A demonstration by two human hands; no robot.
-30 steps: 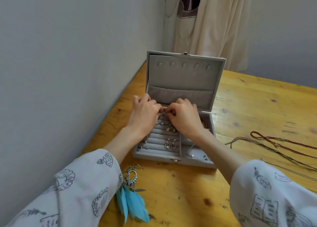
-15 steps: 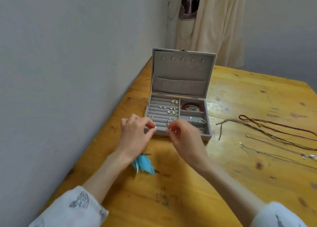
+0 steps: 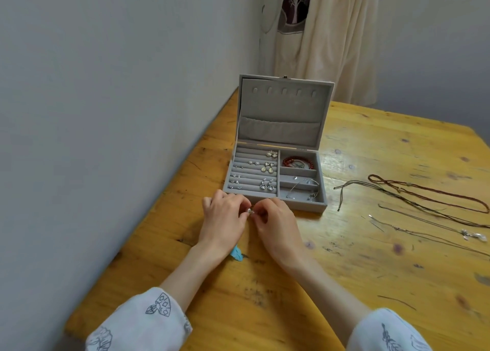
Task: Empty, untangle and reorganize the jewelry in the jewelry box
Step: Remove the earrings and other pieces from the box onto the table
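Observation:
The grey jewelry box [image 3: 302, 206] stands open on the wooden table [image 3: 371, 271], its lid upright. Several silver earrings [image 3: 267, 185] sit in its ring rolls on the left; a red bead bracelet [image 3: 287, 161] and a silver bangle [image 3: 305, 185] lie in the right compartments. Just in front of the box, my left hand [image 3: 224, 219] and my right hand [image 3: 274, 222] meet, both pinching a small silver earring [image 3: 249, 211] between their fingertips.
Several cord and chain necklaces [image 3: 424, 199] lie spread on the table at the right. A blue feather earring [image 3: 236, 254] peeks out under my left wrist. A grey wall runs along the table's left edge; a cream curtain hangs behind the box.
My hands came out of the box toward me, holding a small earring between them. The view pulled back, so the whole box interior shows.

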